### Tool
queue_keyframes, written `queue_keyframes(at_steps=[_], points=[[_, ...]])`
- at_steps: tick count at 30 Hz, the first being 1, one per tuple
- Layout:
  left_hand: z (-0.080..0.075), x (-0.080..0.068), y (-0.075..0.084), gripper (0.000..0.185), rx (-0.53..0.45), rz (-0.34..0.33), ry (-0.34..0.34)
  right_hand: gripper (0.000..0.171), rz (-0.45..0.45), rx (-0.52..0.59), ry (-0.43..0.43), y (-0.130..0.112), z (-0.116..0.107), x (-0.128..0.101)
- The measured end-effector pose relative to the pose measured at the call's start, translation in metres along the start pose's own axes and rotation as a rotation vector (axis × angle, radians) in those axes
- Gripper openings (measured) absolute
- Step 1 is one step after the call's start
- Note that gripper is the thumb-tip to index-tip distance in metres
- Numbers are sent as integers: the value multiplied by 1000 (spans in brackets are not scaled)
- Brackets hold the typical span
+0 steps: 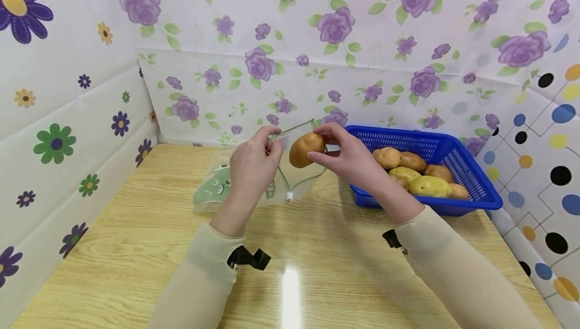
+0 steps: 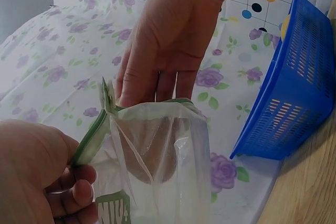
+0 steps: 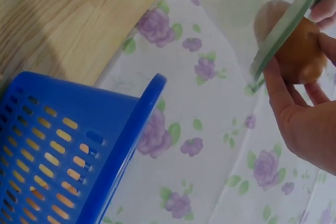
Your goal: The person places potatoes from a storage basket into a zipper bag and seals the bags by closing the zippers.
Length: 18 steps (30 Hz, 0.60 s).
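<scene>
My right hand (image 1: 346, 153) holds a brown potato (image 1: 306, 150) between thumb and fingers at the mouth of a clear zip bag (image 1: 285, 173). In the left wrist view the lower part of the potato (image 2: 149, 153) shows through the bag's plastic, inside the opening. My left hand (image 1: 256, 163) pinches the bag's green-edged rim with thumb and fingers, and the mouth stands spread. A white slider (image 1: 289, 195) sits on the zip at the near corner. Green print (image 1: 213, 188) marks the bag's left part, which lies over the table.
To the right stands a blue plastic basket (image 1: 471, 180) with several potatoes (image 1: 430, 186), some yellow and some brown. The wooden table (image 1: 136, 248) backs onto a wall covering (image 1: 204, 67) with purple flowers. A dotted covering (image 1: 544, 168) hangs at the right.
</scene>
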<state>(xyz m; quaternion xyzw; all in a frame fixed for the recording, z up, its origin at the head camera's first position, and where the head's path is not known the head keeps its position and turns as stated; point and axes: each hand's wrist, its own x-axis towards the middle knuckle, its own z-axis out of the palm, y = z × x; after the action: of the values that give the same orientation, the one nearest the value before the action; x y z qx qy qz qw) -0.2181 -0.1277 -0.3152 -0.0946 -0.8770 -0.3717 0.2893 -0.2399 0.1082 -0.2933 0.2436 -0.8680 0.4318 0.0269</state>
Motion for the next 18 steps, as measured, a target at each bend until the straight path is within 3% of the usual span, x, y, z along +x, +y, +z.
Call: queue_keyframes(at_steps=[10, 18], points=[[-1, 2, 0, 29, -17, 0, 7, 53, -19, -29, -61, -2, 10, 6], [-3, 1, 0, 29, -61, -3, 20, 47, -6, -41, -54, -4, 12, 4]])
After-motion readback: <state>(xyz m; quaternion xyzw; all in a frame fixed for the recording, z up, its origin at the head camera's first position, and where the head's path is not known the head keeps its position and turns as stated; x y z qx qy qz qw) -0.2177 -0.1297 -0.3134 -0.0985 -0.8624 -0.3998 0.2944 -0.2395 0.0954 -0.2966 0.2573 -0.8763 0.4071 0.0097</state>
